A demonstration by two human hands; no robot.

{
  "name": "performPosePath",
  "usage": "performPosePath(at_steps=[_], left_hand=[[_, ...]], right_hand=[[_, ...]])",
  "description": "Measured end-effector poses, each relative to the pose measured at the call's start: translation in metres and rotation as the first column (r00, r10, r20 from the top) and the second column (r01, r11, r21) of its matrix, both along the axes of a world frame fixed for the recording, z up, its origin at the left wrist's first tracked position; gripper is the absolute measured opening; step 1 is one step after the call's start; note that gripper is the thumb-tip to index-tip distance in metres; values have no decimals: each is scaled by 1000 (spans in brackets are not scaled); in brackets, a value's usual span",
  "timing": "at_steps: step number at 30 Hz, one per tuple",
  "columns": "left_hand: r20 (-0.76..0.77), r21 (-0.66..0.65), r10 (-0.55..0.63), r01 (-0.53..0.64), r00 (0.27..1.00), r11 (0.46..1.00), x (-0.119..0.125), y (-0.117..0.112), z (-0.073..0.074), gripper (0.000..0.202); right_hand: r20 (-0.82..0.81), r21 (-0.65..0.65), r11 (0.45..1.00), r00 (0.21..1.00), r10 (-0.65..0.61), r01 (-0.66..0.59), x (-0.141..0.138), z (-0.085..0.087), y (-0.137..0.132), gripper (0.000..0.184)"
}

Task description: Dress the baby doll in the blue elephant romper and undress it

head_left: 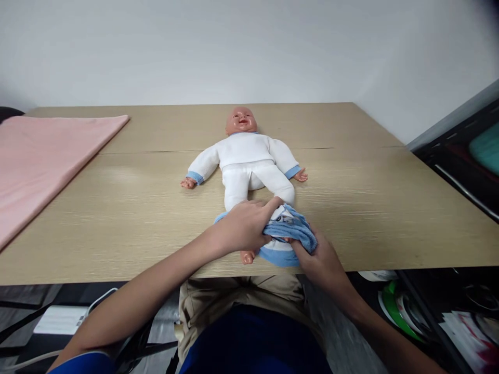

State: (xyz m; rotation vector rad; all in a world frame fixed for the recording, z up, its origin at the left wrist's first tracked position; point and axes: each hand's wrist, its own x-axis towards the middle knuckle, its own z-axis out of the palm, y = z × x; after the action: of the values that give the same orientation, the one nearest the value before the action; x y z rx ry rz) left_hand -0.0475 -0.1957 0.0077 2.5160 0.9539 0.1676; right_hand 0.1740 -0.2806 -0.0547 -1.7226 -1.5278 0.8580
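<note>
A baby doll [245, 148] in a white outfit with blue cuffs lies on its back on the table, feet toward me. Bunched around its lower legs is a blue and white garment [290, 226] with a printed patch. My left hand [247, 223] is closed on the garment's left part, its thumb over the cloth near the doll's knee. At the garment's right side, my right hand [317, 254] grips the blue fabric, its fingers partly hidden beneath. One bare doll foot [247, 257] shows below my left hand; the other is mostly covered by cloth.
A folded pink cloth [50, 161] lies at the left on the wooden table [148, 208]. A dark shelf unit [463, 150] stands at the right. Below the table's edge are a white power adapter [62, 319] at left and a green roll [397, 309] at right.
</note>
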Motion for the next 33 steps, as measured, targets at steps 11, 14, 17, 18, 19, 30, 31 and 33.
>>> performPosePath(at_steps=[11,14,17,18,19,30,31,33], left_hand=[[212,-197,124,-81,969,977,-5,5,-13,53],[288,-314,169,-74,943,947,-10,8,-12,52],[364,-368,145,0,920,930,-16,9,-9,55],[382,-362,133,15,915,932,-18,10,-9,56],[391,-346,124,21,912,938,-20,10,-8,54],[479,-202,43,63,877,977,-29,23,-7,11],[494,-232,48,79,868,970,-30,24,-6,11],[520,-290,62,107,852,951,-32,24,-6,11]], right_hand=[[185,79,993,981,67,-83,-1,6,-2,29],[-49,138,987,995,91,-83,0,-1,-2,45],[-136,259,961,981,141,-103,6,-7,3,64],[-98,283,952,983,154,-121,8,-7,6,64],[-41,301,943,986,163,-144,11,-7,9,61],[201,434,775,887,415,-461,37,13,51,28],[200,425,767,877,438,-480,40,13,53,28],[221,426,738,852,475,-523,44,11,56,27]])
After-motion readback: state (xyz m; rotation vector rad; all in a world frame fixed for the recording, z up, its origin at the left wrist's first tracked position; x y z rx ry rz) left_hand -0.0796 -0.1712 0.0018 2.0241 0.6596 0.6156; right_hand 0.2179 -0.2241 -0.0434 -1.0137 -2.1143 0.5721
